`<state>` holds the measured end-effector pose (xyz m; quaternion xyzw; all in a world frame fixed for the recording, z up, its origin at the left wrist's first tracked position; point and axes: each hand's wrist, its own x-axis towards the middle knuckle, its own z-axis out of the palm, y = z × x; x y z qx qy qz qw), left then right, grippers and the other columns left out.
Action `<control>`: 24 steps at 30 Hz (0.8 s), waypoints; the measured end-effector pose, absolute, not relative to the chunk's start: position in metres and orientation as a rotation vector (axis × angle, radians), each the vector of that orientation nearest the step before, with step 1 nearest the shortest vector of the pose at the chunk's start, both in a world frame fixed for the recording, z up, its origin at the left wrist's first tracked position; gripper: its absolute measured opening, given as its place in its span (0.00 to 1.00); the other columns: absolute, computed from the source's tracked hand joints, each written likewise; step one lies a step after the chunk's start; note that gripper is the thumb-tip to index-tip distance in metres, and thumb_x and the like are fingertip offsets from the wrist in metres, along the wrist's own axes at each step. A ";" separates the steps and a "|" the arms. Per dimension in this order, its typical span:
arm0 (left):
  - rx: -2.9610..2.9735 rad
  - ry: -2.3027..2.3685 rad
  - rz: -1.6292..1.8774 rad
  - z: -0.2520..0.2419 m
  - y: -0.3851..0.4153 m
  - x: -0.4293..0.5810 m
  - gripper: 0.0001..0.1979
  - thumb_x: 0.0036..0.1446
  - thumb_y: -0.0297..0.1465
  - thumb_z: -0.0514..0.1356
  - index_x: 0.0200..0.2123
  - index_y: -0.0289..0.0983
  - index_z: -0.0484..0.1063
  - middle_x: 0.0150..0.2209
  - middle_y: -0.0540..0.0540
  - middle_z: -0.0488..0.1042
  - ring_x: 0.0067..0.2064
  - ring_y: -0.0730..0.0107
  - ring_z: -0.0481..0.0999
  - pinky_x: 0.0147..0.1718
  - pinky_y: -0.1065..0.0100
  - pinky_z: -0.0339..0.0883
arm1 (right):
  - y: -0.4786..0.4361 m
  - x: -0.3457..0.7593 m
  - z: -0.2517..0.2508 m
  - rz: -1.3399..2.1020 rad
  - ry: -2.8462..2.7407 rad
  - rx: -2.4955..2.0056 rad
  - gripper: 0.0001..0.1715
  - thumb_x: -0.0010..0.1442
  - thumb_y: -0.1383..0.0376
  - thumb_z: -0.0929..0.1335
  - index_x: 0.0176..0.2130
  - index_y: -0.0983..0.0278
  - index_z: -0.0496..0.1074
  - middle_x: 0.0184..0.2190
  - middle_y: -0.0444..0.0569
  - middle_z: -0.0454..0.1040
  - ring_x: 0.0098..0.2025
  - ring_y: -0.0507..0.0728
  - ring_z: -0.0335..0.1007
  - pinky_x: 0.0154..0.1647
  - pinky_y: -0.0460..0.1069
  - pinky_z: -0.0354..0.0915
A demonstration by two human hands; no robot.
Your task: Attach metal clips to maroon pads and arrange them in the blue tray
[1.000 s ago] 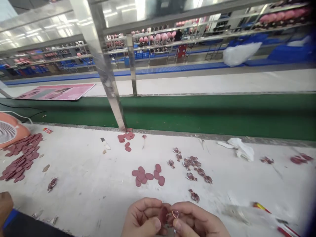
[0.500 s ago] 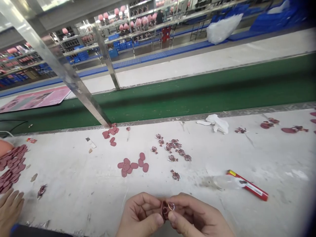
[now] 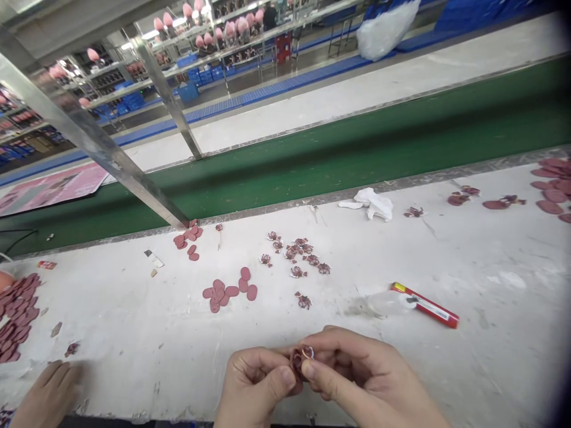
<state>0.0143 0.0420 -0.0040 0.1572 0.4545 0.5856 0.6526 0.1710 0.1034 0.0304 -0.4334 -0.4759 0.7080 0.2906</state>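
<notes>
At the bottom middle of the head view, my left hand [image 3: 261, 380] and my right hand [image 3: 357, 368] are closed together on one small dark-red piece with coiled wires [image 3: 297, 358]. Thumbs and forefingers pinch it from both sides, and my fingers hide part of it. A light-coloured wire loop shows by my right thumb. Beyond my hands lies a loose group of similar dark-red wired pieces [image 3: 298, 251]. Left of these, flat dark-red oval discs [image 3: 218, 292] lie in a small cluster.
Another person's hand [image 3: 49, 392] rests low at the left, below a pile of red discs [image 3: 18, 315]. A red-and-yellow box-cutter-like tool [image 3: 426, 305] lies right. White crumpled material [image 3: 375, 203] sits near the green belt [image 3: 312, 157]. A metal post [image 3: 111, 154] slants down at the left.
The view has shifted, so the table things appear further left and more discs show at the right. The other person's hand has moved rightward. Both my hands keep hold of the wired piece.
</notes>
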 end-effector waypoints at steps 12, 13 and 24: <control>0.268 1.118 1.285 0.003 0.039 0.017 0.14 0.43 0.41 0.79 0.23 0.37 0.84 0.30 0.44 0.86 0.28 0.74 0.79 0.31 0.74 0.71 | 0.106 0.171 0.028 1.990 -1.227 -1.090 0.07 0.61 0.57 0.76 0.37 0.58 0.82 0.31 0.44 0.83 0.34 0.54 0.80 0.37 0.44 0.73; 0.263 1.119 1.285 0.003 0.038 0.017 0.14 0.44 0.41 0.79 0.23 0.37 0.84 0.30 0.45 0.86 0.27 0.75 0.79 0.30 0.74 0.71 | 0.105 0.170 0.029 1.982 -1.192 -1.101 0.07 0.60 0.58 0.77 0.36 0.58 0.82 0.30 0.44 0.83 0.33 0.53 0.79 0.36 0.44 0.72; 0.377 1.052 1.378 -0.001 0.036 0.018 0.11 0.48 0.39 0.78 0.25 0.39 0.85 0.35 0.42 0.87 0.35 0.58 0.85 0.35 0.62 0.77 | 0.090 0.169 0.019 1.861 -1.105 -1.085 0.06 0.60 0.57 0.78 0.37 0.56 0.85 0.30 0.46 0.81 0.33 0.54 0.77 0.37 0.46 0.76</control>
